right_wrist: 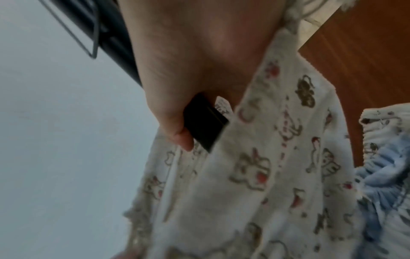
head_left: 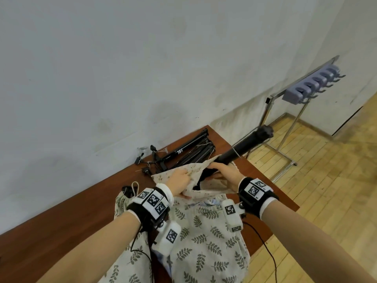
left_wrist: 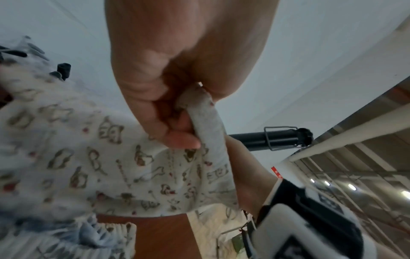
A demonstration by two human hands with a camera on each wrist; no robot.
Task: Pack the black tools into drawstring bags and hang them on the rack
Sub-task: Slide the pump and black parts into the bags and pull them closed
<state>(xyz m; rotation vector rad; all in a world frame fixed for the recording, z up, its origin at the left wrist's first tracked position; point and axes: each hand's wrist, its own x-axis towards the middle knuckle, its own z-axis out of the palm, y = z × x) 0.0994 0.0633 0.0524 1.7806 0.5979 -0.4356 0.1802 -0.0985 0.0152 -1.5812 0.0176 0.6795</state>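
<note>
A long black tool (head_left: 246, 147) slants up to the right, its lower end inside the mouth of a cream printed drawstring bag (head_left: 195, 177). My right hand (head_left: 222, 170) grips the tool at the bag's mouth; the right wrist view shows its fingers (right_wrist: 177, 133) curled round the black tool (right_wrist: 204, 122) against the bag (right_wrist: 277, 166). My left hand (head_left: 182, 179) pinches the bag's rim and holds it up. In the left wrist view its fingers (left_wrist: 177, 138) clasp the folded rim of the bag (left_wrist: 111, 166), with the tool (left_wrist: 279, 138) behind. More black tools (head_left: 183, 153) lie by the wall.
A leaf-print bag (head_left: 204, 246) lies on the brown table (head_left: 71, 213) under my wrists, another bag with a cord (head_left: 133, 188) to its left. A metal rack with hooks (head_left: 312, 86) stands on the wooden floor to the right, past the table's end.
</note>
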